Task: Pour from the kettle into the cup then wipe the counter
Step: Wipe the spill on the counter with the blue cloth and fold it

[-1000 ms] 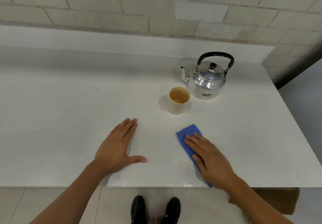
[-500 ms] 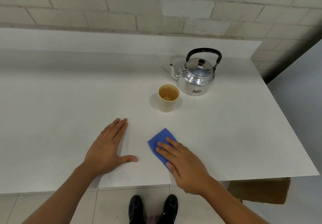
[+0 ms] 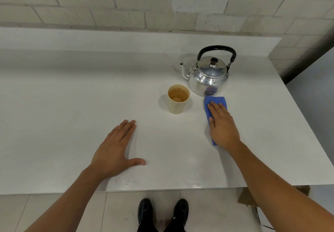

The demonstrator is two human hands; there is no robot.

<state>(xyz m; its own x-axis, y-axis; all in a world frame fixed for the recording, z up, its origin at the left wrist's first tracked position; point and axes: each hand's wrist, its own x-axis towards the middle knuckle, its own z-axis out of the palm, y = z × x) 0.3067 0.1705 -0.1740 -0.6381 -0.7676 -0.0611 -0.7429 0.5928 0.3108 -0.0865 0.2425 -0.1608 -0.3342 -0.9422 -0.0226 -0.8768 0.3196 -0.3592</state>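
Observation:
A shiny metal kettle [image 3: 207,76] with a black handle stands upright at the back right of the white counter [image 3: 72,114], spout pointing left. Just in front and left of it stands a beige cup [image 3: 178,99] holding brownish liquid. My right hand [image 3: 221,125] presses flat on a blue cloth [image 3: 215,101], which lies right of the cup and just in front of the kettle; much of the cloth is hidden under the palm. My left hand [image 3: 115,152] rests flat on the counter with fingers spread, holding nothing.
Small wet droplets [image 3: 124,183] glisten near the counter's front edge. A brick wall rises behind the counter's raised back ledge. The counter ends at the right beyond the kettle. A brown cardboard box [image 3: 245,198] and my black shoes [image 3: 162,212] are on the tiled floor below.
My right hand has slid the blue cloth away from the front edge, forward and to the right, up to the kettle's base. The left hand has stayed flat in place.

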